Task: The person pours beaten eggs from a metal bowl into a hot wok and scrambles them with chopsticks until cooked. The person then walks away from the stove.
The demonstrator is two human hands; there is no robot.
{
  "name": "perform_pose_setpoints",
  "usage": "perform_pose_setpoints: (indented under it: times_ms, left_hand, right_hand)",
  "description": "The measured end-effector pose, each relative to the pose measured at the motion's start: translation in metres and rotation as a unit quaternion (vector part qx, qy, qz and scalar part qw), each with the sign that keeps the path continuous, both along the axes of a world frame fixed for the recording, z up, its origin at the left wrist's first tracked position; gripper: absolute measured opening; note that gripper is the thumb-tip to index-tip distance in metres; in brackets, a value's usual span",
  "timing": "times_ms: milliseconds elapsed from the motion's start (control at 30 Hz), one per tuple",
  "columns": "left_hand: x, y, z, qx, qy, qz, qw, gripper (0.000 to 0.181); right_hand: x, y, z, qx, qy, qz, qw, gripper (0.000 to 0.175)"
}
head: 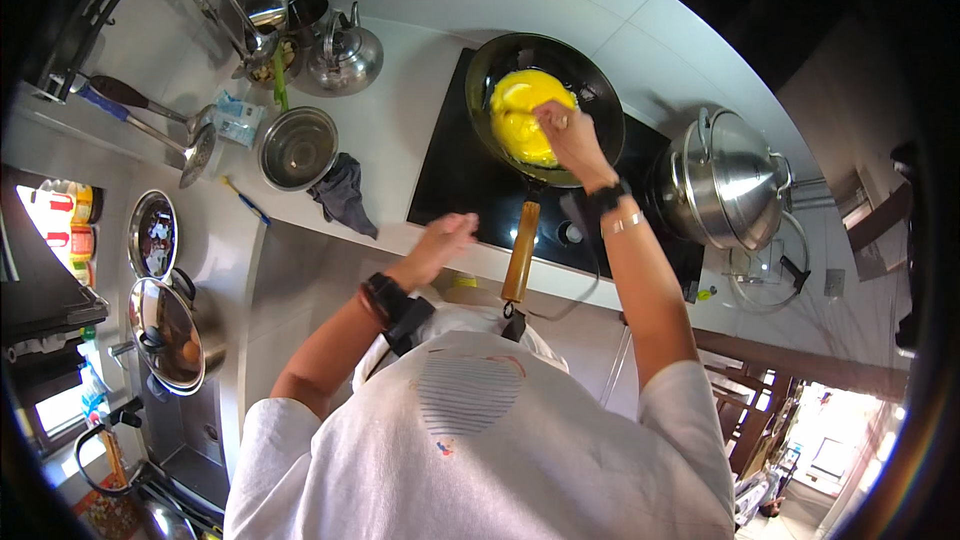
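A dark wok with a wooden handle rests on the black glass cooktop. Yellow beaten egg spreads over its bottom. Over the egg is my right hand, its fingers drawn together; whether something small is between them cannot be told. My left hand is held near the cooktop's front edge, left of the wok handle, fingers together and partly blurred, with no object visible in it.
A lidded steel steamer pot stands right of the wok. To the left are a steel bowl, a dark cloth, a steel kettle and a blue brush-like tool. Farther left, a glass-lidded pot sits by the sink.
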State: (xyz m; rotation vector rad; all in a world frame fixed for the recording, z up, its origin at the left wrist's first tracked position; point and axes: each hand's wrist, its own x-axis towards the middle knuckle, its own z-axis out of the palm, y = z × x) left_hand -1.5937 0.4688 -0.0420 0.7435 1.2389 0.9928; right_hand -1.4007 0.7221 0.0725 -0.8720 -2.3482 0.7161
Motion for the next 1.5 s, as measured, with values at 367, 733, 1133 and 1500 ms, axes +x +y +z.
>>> perform_pose_setpoints:
  times_ms: [367, 733, 1133, 1500]
  left_hand:
    - [0.066, -0.005, 0.078, -0.205, -0.369, -0.081, 0.903, 0.041]
    - [0.043, -0.007, 0.084, -0.195, -0.309, -0.050, 0.929, 0.051]
    - [0.069, -0.020, 0.095, -0.142, -0.271, 0.031, 0.952, 0.046]
    - [0.075, -0.031, 0.092, -0.121, -0.281, 0.091, 0.948, 0.039]
  right_hand:
    - [-0.001, -0.035, 0.000, -0.047, -0.003, -0.006, 0.999, 0.011]
    - [0.017, -0.036, 0.019, 0.011, -0.006, 0.015, 1.000, 0.016]
    - [0.043, 0.024, 0.005, 0.023, -0.108, 0.019, 0.994, 0.023]
    - [0.029, 0.057, -0.027, -0.011, -0.050, 0.101, 0.994, 0.016]
